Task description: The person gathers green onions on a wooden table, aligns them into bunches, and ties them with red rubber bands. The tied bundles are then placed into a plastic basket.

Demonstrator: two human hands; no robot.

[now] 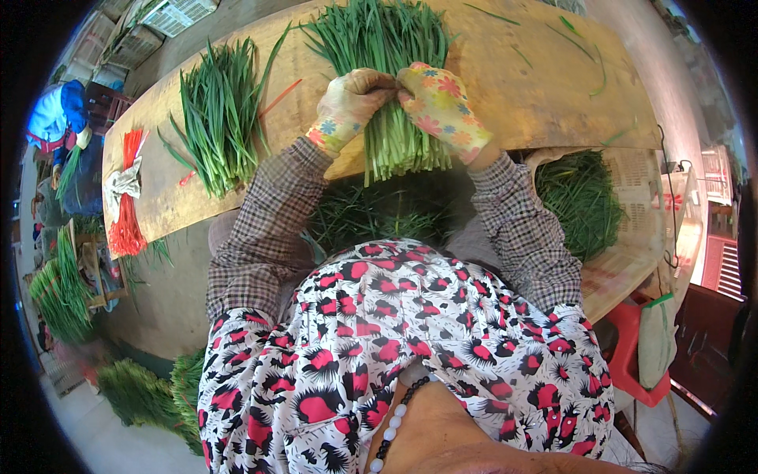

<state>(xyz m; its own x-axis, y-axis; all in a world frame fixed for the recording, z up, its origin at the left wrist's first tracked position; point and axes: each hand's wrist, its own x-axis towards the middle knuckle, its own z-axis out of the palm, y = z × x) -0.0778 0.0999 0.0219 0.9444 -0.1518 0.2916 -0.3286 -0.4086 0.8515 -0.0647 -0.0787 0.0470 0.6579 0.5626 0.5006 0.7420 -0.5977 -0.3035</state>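
Observation:
A thick bunch of garlic chives (408, 142) lies on the wooden table, dark leaves pointing away and pale cut stems facing me. Over its middle, my left hand (355, 103) in a soiled floral glove has its fingers curled in against the bunch. From the other side my right hand (444, 109), in a matching glove, meets it fingertip to fingertip. Whatever is pinched between the fingertips is hidden. To the left rests a second, looser chive bunch (222, 118), with a red tie strip (281, 98) beside it.
At the wooden table's (533, 101) left end is a bundle of red ties (127, 207) wrapped with white cloth. A plastic crate (633, 207) of loose greens stands right, above a red stool (628, 349). More chive bunches (136, 391) lie on the floor. Another person (59, 115) works far left.

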